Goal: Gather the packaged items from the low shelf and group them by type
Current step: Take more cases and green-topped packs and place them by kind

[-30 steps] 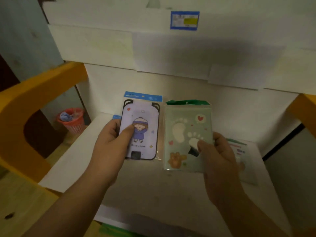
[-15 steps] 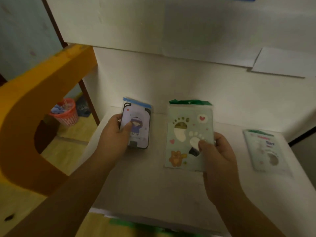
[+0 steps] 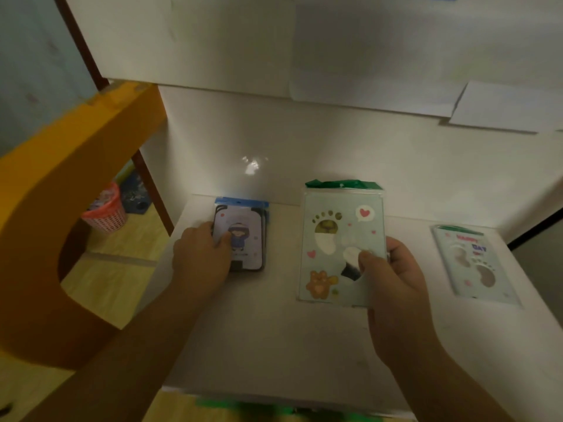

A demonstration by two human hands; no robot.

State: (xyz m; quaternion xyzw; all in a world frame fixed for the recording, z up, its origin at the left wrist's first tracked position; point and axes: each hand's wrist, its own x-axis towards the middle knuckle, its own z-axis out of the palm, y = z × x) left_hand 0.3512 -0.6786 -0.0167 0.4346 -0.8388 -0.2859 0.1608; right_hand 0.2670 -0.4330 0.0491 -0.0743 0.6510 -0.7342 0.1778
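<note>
My left hand (image 3: 199, 257) holds a blue-topped packet with a cartoon girl (image 3: 242, 236), thumb on its front, low at the shelf's back left; it seems to lie over another dark-edged packet. My right hand (image 3: 393, 275) pinches the lower right of a green-topped footprint packet (image 3: 338, 245), held upright over the middle of the white low shelf (image 3: 274, 336). A second green-topped footprint packet (image 3: 473, 263) lies flat at the right of the shelf.
An orange curved frame (image 3: 61, 166) stands at the left. A red basket (image 3: 105, 213) sits on the wooden floor beyond it. A white wall panel backs the shelf, with an upper ledge overhanging.
My left hand has lowered the cartoon-girl packet away from me to the shelf's back left. The footprint packet stays in my right hand. The view tilted down, showing the right-hand packet fully.
</note>
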